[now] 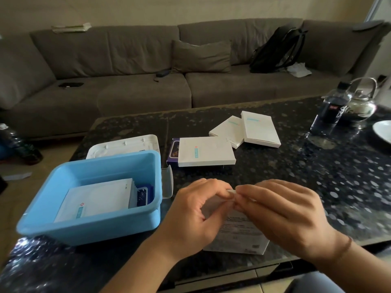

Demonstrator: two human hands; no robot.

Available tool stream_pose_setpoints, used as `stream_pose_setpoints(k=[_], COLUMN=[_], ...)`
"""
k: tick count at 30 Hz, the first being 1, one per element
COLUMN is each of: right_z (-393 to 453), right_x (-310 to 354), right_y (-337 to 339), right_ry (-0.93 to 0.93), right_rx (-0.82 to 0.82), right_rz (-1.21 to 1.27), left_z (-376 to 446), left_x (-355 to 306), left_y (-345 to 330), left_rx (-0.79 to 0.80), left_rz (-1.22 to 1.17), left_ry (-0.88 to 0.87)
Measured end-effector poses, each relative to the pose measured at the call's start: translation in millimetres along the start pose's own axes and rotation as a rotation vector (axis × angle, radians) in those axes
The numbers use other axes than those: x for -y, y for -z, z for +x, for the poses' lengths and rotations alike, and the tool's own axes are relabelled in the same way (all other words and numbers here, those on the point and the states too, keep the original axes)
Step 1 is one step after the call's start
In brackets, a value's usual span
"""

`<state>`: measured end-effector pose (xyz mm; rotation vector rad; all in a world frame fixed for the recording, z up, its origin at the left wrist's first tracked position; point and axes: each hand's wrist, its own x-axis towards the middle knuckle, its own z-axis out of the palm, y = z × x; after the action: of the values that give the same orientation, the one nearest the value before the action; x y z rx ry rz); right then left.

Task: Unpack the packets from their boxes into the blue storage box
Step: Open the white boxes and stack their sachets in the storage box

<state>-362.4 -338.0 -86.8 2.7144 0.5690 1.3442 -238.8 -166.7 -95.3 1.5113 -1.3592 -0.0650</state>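
Note:
The blue storage box (53,220) stands open at the table's front left, holding white packets (97,199) and a dark blue packet (143,196). Right of it, my left hand (194,216) and my right hand (283,214) both pinch the top flap of a white packet box (239,233) held upright over the table's front edge. Behind my hands a white box (206,151) lies on a purple box (174,151). Two more white boxes, one (228,130) partly under the other (260,129), lie farther back right.
The storage box's white lid (124,144) lies behind it. A water bottle (330,111), a glass teapot (362,100) and a white plate (383,130) stand at the table's right. A grey sofa (148,60) with a black backpack (279,49) runs behind the table.

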Motion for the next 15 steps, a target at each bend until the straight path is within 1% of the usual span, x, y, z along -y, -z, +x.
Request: stream_pose_setpoints(k=[2, 4, 8, 12, 15], right_z=[-5, -10, -17, -19, -19], right_x=[-4, -10, -17, -17, -10], right_y=[-1, -4, -8, -9, -7], right_ry=[0.084, 0.130, 0.173, 0.086, 0.017], right_rx=[0.033, 0.057, 0.109, 0.157, 0.157], right_rz=[-0.063, -0.112, -0.096, -0.035, 0.040], left_z=[1, 2, 6, 7, 7], left_x=[0, 0, 0, 2, 0], left_y=[1, 3, 2, 2, -1], left_rx=[0.026, 0.039, 0.063, 0.069, 0.023], left_rz=[-0.049, -0.077, -0.116, -0.156, -0.102], left_ry=[0.049, 0.072, 0.094, 0.126, 0.132])
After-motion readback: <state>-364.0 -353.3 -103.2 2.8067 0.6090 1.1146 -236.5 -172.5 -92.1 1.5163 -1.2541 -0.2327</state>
